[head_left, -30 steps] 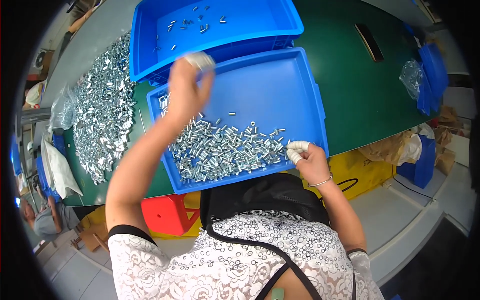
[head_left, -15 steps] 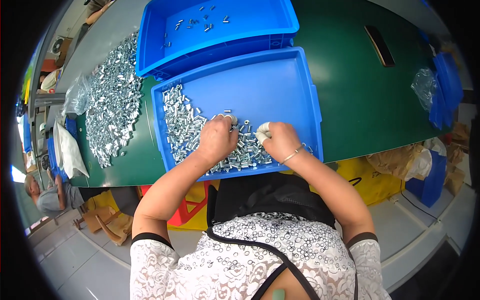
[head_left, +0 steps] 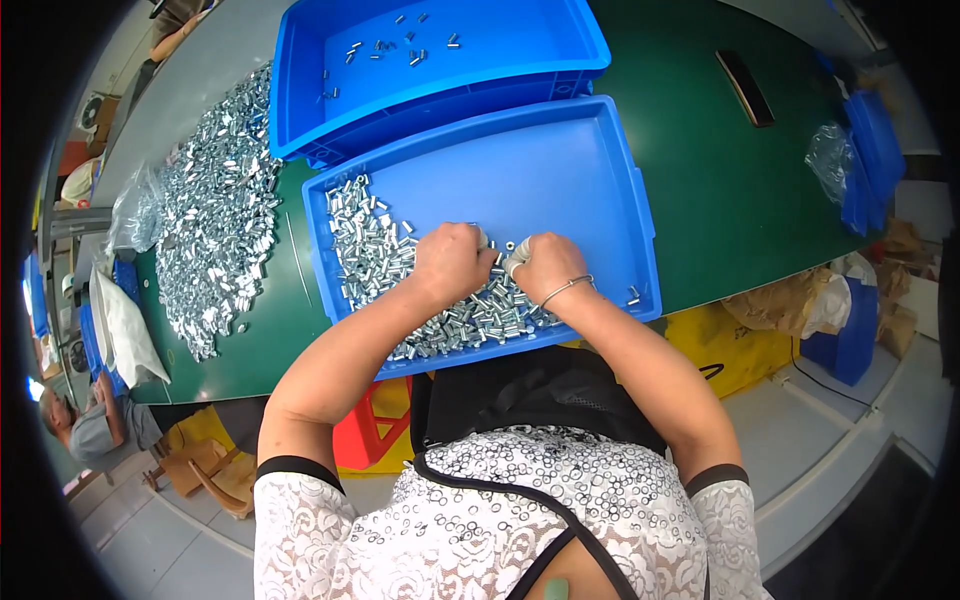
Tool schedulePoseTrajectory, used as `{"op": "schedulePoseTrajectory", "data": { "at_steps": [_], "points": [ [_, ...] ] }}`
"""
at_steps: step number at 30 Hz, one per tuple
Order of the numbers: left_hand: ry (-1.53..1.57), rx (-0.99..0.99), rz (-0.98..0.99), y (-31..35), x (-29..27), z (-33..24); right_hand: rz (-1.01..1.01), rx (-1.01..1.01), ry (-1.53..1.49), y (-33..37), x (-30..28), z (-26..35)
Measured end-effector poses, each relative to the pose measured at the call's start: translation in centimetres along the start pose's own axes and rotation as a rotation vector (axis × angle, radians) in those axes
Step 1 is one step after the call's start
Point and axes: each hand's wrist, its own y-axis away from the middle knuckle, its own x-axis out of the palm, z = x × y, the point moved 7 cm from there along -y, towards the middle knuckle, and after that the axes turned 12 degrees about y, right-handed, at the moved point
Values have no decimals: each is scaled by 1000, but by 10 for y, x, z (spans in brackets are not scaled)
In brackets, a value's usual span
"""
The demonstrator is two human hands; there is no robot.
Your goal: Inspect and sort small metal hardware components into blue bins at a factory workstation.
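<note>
Above the near half of the shallow blue tray [head_left: 520,170], the left hand [head_left: 455,262] and right hand [head_left: 550,268] face each other, fingertips close together. Both have curled fingers, with pale wrapping showing on the fingertips; whether either pinches a piece I cannot tell, since the knuckles hide the grip. One small loose metal piece [head_left: 510,245] lies just beyond the gap between them, a little nearer the right hand, its round end turned up toward the view, so its long axis seems to point that way. The metal pieces [head_left: 480,315] lie beneath the hands and spread to the left and toward the body, their long axes in every direction (no common line among them). The left hand is nearer the bank of pieces along the tray's left side, while a couple of strays [head_left: 633,295] lie in the near right corner, on the right hand's side.

Past the tray's far edge is a deeper blue bin [head_left: 500,50] with a few scattered pieces. On the green table [head_left: 690,200], a thin rod [head_left: 299,262] and a large heap of metal pieces [head_left: 220,220] lie to the left; a dark phone [head_left: 745,88] lies to the right. Below the table's near edge is a red stool [head_left: 365,435], and a co-worker [head_left: 88,430] appears at far left.
</note>
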Motion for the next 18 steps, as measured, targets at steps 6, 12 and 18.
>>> {"op": "schedulePoseTrajectory", "data": {
  "at_steps": [6, 12, 18],
  "points": [
    [91, -185, 205, -12, 1, 17, -68, 131, -150, -2, 12, -3],
    [177, -175, 206, -30, 1, 29, -142, 243, -301, 1, 20, -2],
    [-55, -20, 269, -33, -7, 20, -232, 233, -177, 6, 9, 9]
  ]
}}
